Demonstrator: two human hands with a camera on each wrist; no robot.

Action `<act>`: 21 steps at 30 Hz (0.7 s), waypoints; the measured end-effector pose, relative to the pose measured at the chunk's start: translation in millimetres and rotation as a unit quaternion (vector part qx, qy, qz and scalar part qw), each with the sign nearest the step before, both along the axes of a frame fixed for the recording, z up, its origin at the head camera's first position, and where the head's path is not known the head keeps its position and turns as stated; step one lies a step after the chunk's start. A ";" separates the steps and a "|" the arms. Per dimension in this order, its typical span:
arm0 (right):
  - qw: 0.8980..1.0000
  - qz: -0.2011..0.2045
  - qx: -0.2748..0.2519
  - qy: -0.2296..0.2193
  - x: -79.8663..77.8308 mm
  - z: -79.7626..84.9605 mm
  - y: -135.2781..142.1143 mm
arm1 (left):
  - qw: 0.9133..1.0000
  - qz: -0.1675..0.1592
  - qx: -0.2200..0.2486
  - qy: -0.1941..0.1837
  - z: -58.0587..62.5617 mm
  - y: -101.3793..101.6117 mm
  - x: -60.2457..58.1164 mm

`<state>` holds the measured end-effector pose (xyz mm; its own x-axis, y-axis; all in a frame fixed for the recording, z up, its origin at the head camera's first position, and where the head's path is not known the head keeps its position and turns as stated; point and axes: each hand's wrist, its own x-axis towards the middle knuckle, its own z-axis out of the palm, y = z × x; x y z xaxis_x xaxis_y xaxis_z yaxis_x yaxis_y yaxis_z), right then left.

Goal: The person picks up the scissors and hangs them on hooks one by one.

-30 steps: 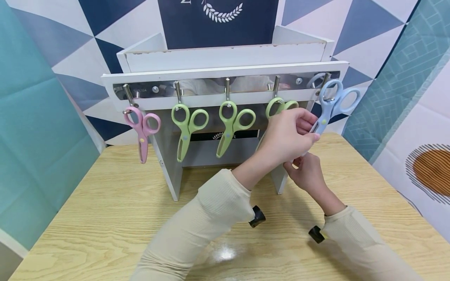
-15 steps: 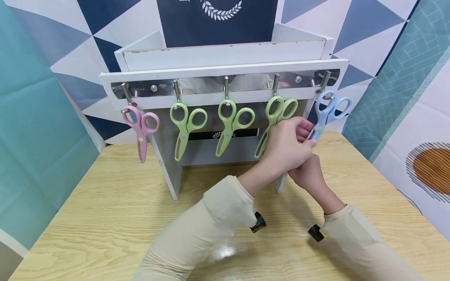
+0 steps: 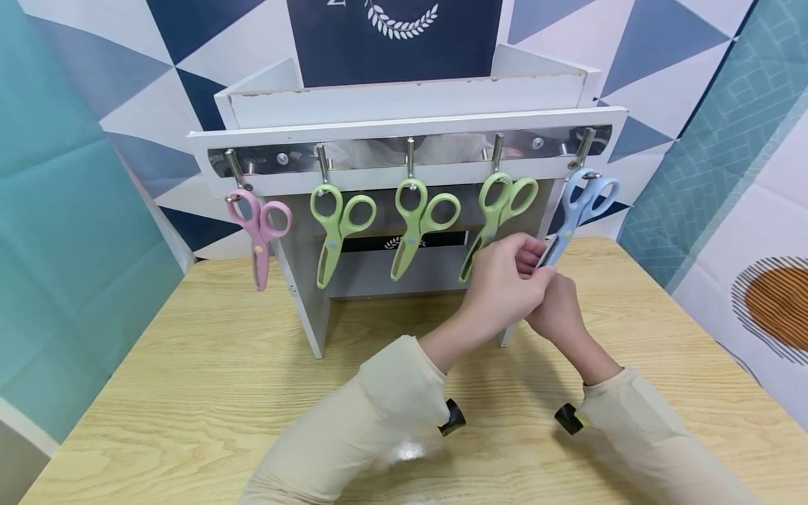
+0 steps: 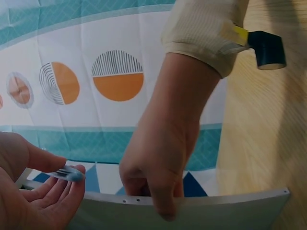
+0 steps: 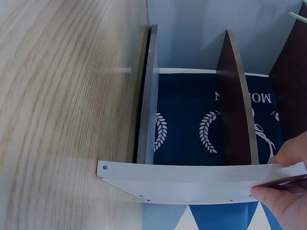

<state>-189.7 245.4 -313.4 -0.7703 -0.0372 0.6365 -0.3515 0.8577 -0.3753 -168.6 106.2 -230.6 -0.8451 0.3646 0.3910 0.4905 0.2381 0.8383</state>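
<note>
My left hand (image 3: 508, 277) pinches the blade end of light blue scissors (image 3: 571, 210) between thumb and fingers. One handle loop of these scissors lies at the tip of the far-right hook (image 3: 586, 146). In the left wrist view, the blade tip (image 4: 73, 174) pokes out between thumb and fingertips of the left hand (image 4: 36, 191). Lower and behind it, my right hand (image 3: 557, 308) grips the front edge of the rack's right side panel (image 5: 201, 179), thumb on one face and fingers on the other.
Pink scissors (image 3: 257, 228) hang from the far-left hook. Green scissors (image 3: 331, 235), more green scissors (image 3: 413, 228) and a third green pair (image 3: 495, 214) hang from the middle hooks. The white rack (image 3: 404, 126) stands on a wooden table (image 3: 189, 365) before a patterned backdrop.
The blue scissors and my left hand have moved down and left, with the scissors' loop now lower at the far-right hook. My right hand stays at the side panel.
</note>
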 end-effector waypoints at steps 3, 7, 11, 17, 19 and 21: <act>0.999 0.000 -0.039 -0.019 -0.4 0.6 -1.4 | 1.000 0.004 -0.009 -0.010 -4.6 -4.6 0.1; 0.996 0.004 -0.077 -0.034 -0.8 -0.2 -1.8 | 0.999 0.002 -0.016 -0.029 -11.0 -12.3 1.1; 0.996 0.013 -0.084 -0.040 -0.7 -0.8 -2.2 | 0.999 0.000 -0.026 -0.039 -18.9 -22.2 3.1; 0.992 0.041 -0.110 -0.045 0.8 0.2 -1.2 | 0.997 -0.011 -0.062 -0.049 -27.4 -40.7 9.1; 0.991 0.049 -0.116 -0.045 0.9 0.3 -1.0 | 0.995 -0.017 -0.085 -0.051 -28.3 -48.3 11.8; 0.991 0.051 -0.116 -0.044 1.0 0.4 -1.4 | 0.993 -0.025 -0.106 -0.051 -28.7 -56.2 14.6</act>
